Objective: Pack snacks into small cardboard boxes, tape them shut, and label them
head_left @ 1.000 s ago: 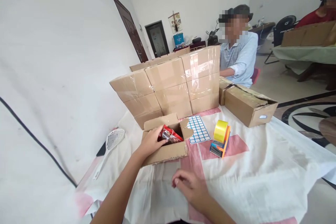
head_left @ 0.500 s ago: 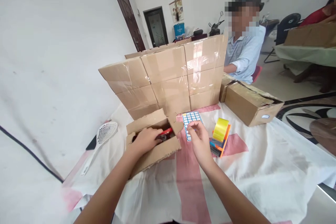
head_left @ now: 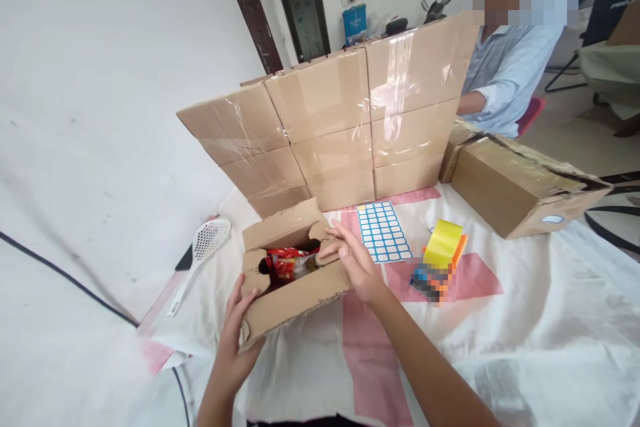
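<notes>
A small cardboard box (head_left: 295,307) stands on the cloth with its flaps up. Inside lie red shiny packets (head_left: 287,263) and something clear, partly covered by the end flaps. My left hand (head_left: 237,337) grips the box's left end, its fingers over the edge of the flap. At the opposite end, my right hand (head_left: 357,267) has its fingers stretched out and apart against the right flap. A sheet of blue-bordered labels (head_left: 385,232) lies flat just beyond my right hand. To the right sits a tape dispenser (head_left: 443,253) with a yellow roll.
A wall of taped cardboard (head_left: 330,127) rises behind the small box. A closed carton (head_left: 500,180) stands at the right. On the left lies a white slotted ladle (head_left: 205,250). A person in a light blue shirt (head_left: 520,73) sits behind the cardboard wall.
My left hand has come out of the box and now holds its left end. My right hand has moved onto the right flap, its fingers spreading. The camera view has shifted.
</notes>
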Action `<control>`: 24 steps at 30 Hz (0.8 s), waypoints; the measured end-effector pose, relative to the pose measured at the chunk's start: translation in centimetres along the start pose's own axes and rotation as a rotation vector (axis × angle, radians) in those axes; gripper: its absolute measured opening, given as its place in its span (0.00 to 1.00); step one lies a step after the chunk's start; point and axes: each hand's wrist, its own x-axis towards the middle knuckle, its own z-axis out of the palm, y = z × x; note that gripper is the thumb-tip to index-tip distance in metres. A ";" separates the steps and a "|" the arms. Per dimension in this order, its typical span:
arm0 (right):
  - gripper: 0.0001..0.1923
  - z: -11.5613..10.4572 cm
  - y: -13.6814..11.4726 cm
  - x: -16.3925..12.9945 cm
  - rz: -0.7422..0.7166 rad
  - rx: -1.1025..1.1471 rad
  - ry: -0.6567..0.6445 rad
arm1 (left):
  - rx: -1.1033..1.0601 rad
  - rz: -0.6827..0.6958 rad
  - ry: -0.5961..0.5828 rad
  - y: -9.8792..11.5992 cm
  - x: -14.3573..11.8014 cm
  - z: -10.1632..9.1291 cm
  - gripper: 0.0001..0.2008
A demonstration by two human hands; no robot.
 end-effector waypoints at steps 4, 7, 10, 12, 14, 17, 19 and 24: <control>0.28 0.5 -0.2 -0.6 -0.026 -0.046 0.003 | -0.096 -0.096 0.201 0.5 1.3 2.4 0.16; 0.29 1.1 -0.5 -2.2 -0.079 -0.081 0.108 | -0.177 -0.263 0.429 1.8 3.1 3.4 0.20; 0.33 1.1 -0.7 -3.3 -0.102 -0.152 0.241 | -0.250 -0.333 0.454 2.7 4.1 3.8 0.27; 0.34 0.5 -0.8 -2.8 -0.027 -0.140 0.303 | -0.263 -0.346 0.370 2.8 4.3 3.7 0.29; 0.34 -0.4 -0.7 -1.6 0.080 -0.102 0.310 | -0.266 -0.342 0.268 2.7 4.6 3.3 0.33; 0.30 -1.6 -0.3 0.3 0.121 -0.052 0.262 | -0.188 -0.253 0.152 3.0 5.2 2.7 0.36; 0.22 -2.1 0.0 0.9 0.038 -0.069 0.201 | -0.033 -0.114 0.136 3.9 5.9 2.5 0.36; 0.26 -2.7 -0.2 0.7 -0.174 -0.333 0.081 | 0.296 0.220 -0.032 7.3 6.5 4.0 0.24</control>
